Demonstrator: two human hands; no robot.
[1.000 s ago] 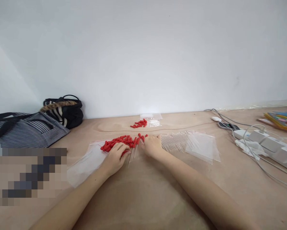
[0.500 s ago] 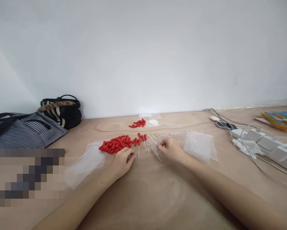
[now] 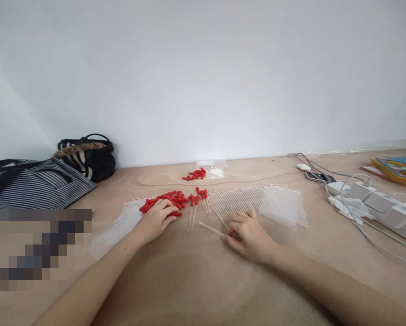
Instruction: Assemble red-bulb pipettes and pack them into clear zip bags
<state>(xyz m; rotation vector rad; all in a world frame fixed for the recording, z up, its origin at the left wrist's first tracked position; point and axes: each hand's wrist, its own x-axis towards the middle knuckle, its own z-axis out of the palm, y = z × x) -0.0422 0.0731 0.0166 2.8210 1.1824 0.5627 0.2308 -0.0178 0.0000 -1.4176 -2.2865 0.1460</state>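
Note:
My left hand point(image 3: 156, 220) is at the front of a pile of red rubber bulbs point(image 3: 151, 204), thumb and fingers closed around one red rubber bulb point(image 3: 177, 214). Between the fingertips of my right hand point(image 3: 248, 235) is a clear glass dropper tube point(image 3: 211, 229), its free end pointing left. Beyond that hand, many more glass tubes point(image 3: 240, 199) lie side by side in a slanted row. Several assembled droppers point(image 3: 193, 212), red bulbs on glass tubes, lie between the pile and the row.
Plastic bags lie under the bulbs point(image 3: 111, 233) and right of the tubes point(image 3: 286, 208). Farther back are more red bulbs point(image 3: 196, 174) and tubes point(image 3: 216, 172). A striped bag point(image 3: 43, 183) stands left; a power strip with chargers point(image 3: 381, 203) and cables is right.
My left hand has moved left to the bulb pile and closed on a bulb. My right hand has drawn a glass tube out of the row, toward me.

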